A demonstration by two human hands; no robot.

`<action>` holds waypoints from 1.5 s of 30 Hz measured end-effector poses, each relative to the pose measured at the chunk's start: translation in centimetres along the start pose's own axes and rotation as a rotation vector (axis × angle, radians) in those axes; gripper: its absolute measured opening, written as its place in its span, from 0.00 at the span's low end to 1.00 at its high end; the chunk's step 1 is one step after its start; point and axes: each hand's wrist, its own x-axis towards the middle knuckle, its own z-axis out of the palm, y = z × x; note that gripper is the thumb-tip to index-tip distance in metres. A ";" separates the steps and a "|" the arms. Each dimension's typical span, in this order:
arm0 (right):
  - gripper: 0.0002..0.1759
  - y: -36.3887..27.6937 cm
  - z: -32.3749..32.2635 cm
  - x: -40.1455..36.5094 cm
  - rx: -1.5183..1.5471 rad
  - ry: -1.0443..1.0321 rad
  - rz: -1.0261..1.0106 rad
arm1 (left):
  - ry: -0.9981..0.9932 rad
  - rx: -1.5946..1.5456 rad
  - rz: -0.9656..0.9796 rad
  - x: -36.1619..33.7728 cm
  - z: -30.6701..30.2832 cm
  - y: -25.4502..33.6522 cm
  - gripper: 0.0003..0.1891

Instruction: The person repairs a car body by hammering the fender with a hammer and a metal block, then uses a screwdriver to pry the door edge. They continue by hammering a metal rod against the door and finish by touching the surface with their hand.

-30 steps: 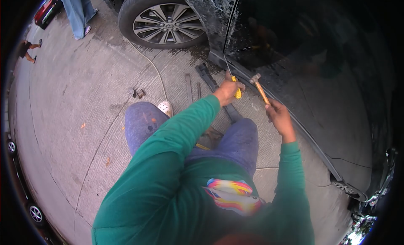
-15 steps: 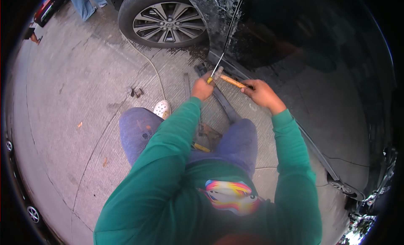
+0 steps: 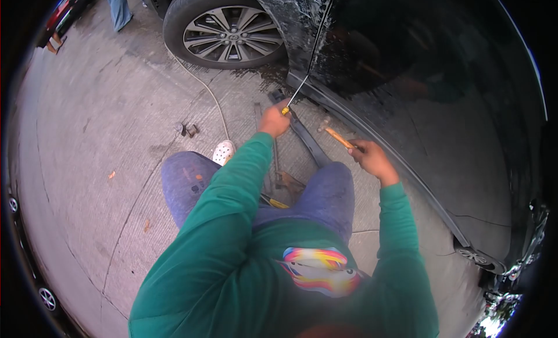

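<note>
Head cam: L hand (image 3: 275,121) clasps screwdriver (image 3: 285,111), R hand (image 3: 373,159) hammer (image 3: 339,138); wheel (image 3: 233,37), cord (image 3: 217,101) nr.

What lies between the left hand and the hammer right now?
In the head view, a dark strip on the concrete shows between the left hand and the hammer.

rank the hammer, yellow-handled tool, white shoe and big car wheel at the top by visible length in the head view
1. Big car wheel, clearly the largest
2. Hammer and yellow-handled tool: they look about alike and both are partly hidden, so I won't rank them
3. White shoe
</note>
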 end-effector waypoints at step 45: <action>0.19 -7.0 -6.0 2.1 -0.032 0.221 -0.253 | -0.354 -1.246 -0.453 0.5 7.9 13.8 0.26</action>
